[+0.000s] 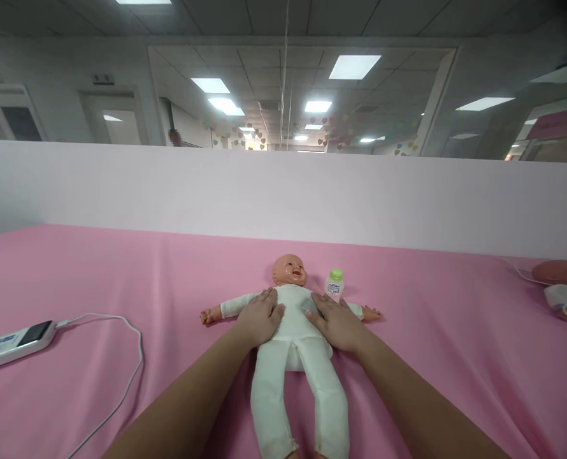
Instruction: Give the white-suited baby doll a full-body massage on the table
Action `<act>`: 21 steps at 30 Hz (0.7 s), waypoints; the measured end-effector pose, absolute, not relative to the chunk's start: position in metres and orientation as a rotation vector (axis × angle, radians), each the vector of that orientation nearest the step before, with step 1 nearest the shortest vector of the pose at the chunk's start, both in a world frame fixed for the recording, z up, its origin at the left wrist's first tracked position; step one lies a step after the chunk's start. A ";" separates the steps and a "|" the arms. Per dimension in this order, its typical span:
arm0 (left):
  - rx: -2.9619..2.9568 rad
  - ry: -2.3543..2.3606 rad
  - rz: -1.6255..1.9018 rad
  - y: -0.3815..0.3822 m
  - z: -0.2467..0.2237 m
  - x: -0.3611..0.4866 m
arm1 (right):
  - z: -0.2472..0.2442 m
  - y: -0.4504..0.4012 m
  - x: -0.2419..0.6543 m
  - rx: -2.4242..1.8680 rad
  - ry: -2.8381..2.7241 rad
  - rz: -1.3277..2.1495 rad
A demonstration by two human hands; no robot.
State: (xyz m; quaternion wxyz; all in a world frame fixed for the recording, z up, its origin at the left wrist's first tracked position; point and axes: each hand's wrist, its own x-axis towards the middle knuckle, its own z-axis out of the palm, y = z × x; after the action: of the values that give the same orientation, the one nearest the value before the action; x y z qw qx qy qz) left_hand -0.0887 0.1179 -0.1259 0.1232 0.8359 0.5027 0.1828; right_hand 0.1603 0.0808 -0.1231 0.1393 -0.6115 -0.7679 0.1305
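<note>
Where the pink sheet [183, 274] ends at the far side, a low white wall [264, 197] spans the scene. The doll [292, 319] lies face up at the middle of the sheet, head far and legs near. Its body, sleeves and legs are white cloth; its head and hands are tan, and the head is bald and glossy, with the mouth open. Both arms extend outward, one left and one right; the legs lie slightly apart, and the near frame edge cuts off the feet.

The left hand [260, 317] rests on the left side of the doll's chest, and the right hand [337, 320] on the right side. The chest lies between them. The hands are apart, palms down and fingers extended; neither is clamped on anything.

At the left edge lies a white device [18, 344] with a dark screen, joined to a white cord [139, 344]. A small clear bottle [334, 284] with a green cap stands just beyond the right hand.
</note>
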 end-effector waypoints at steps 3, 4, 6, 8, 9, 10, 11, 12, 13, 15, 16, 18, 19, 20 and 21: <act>2.436 1.461 0.517 0.114 -0.120 -0.094 | -0.125 0.080 0.167 -1.852 -2.218 0.336; 2.439 1.466 0.516 0.111 -0.117 -0.097 | -0.125 0.079 0.168 -1.858 -2.218 0.330; 2.448 1.450 0.540 0.102 -0.106 -0.101 | -0.125 0.077 0.168 -1.859 -2.217 0.321; 2.447 1.335 0.583 0.086 -0.093 -0.102 | -0.125 0.076 0.167 -1.853 -2.216 0.312; 2.440 1.225 0.591 0.077 -0.086 -0.101 | -0.125 0.076 0.167 -1.849 -2.216 0.310; 2.430 1.085 0.574 0.067 -0.080 -0.099 | -0.125 0.076 0.166 -1.845 -2.216 0.310; 2.418 0.934 0.547 0.058 -0.074 -0.095 | -0.125 0.076 0.166 -1.840 -2.215 0.310; 2.420 0.795 0.509 0.050 -0.070 -0.092 | -0.125 0.076 0.166 -1.838 -2.213 0.312; 2.428 0.686 0.479 0.044 -0.066 -0.088 | -0.124 0.077 0.166 -1.837 -2.212 0.315; 2.456 0.571 0.440 0.039 -0.063 -0.080 | -0.124 0.076 0.166 -1.838 -2.209 0.321; 2.472 0.567 0.436 0.039 -0.063 -0.077 | -0.124 0.076 0.166 -1.839 -2.209 0.325; 2.507 0.635 0.431 0.048 -0.067 -0.074 | -0.123 0.075 0.164 -1.843 -2.208 0.334; 2.523 0.689 0.421 0.054 -0.069 -0.073 | -0.123 0.074 0.163 -1.847 -2.206 0.338; 2.538 0.748 0.408 0.062 -0.073 -0.072 | -0.122 0.073 0.161 -1.853 -2.203 0.342; 2.549 0.809 0.397 0.071 -0.077 -0.072 | -0.121 0.072 0.160 -1.861 -2.201 0.346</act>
State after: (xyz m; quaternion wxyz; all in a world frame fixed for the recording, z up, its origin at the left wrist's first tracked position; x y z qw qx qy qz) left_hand -0.0721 0.0710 -0.0766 0.2171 0.9203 0.2922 0.1434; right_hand 0.1601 0.0723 -0.1213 0.1192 -0.6365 -0.7528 0.1184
